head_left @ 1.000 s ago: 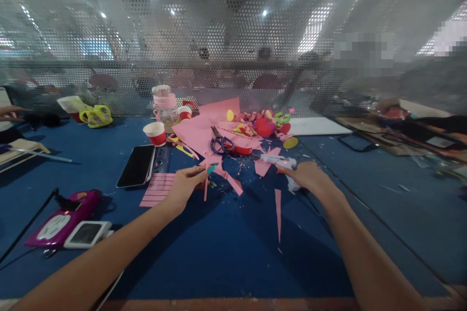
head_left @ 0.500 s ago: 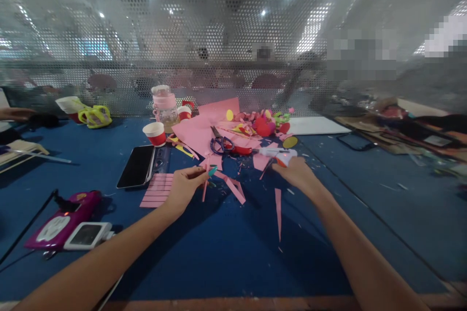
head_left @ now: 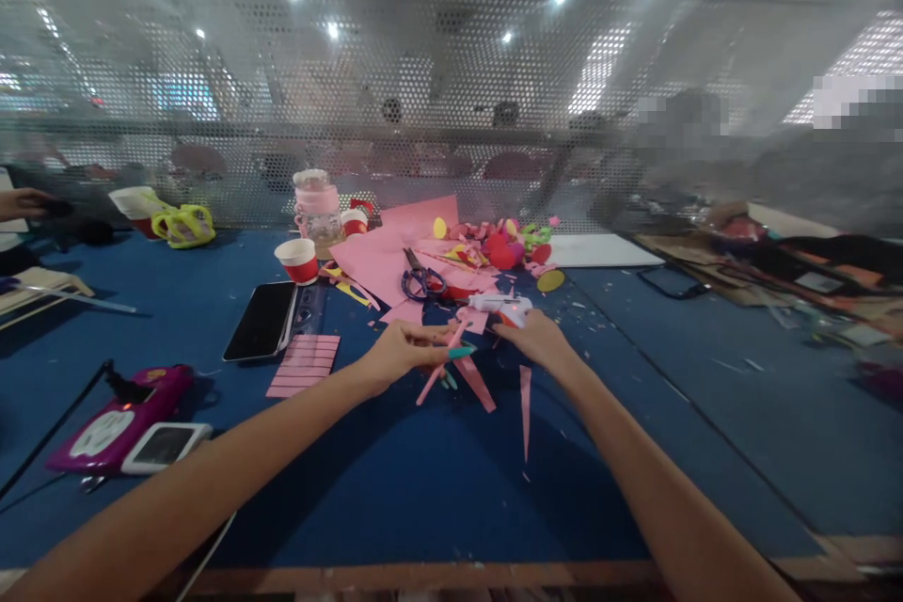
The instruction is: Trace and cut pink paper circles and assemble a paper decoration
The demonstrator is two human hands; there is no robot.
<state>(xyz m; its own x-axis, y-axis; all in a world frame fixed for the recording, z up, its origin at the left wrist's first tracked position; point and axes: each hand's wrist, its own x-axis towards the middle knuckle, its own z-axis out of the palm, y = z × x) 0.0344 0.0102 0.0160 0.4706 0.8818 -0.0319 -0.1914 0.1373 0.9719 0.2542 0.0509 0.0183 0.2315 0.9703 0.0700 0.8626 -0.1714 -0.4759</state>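
Between the fingers of my left hand (head_left: 405, 353) are narrow pink paper strips (head_left: 476, 383), crossing one another above the blue table (head_left: 395, 489). My right hand (head_left: 540, 339) is wrapped round a white glue gun (head_left: 502, 304) with an orange-red part near its trigger. The gun's nozzle points left, close above the strips. Behind both hands lie dark-handled scissors (head_left: 421, 280) on pink paper sheets (head_left: 373, 259). A loose tapered pink strip (head_left: 526, 409) rests on the table below my right hand.
On the left are a phone (head_left: 261, 322), a lined pink sheet (head_left: 303, 365), a purple power strip (head_left: 123, 423) and a white plug-in device (head_left: 167, 447). Paper cups (head_left: 297, 261) and a pink-lidded jar (head_left: 317, 207) stand behind. Another person's hand (head_left: 24, 204) shows at far left.
My left hand has moved right with the pink strips. My right hand has brought the glue gun left, so its nozzle is now close to the strips.
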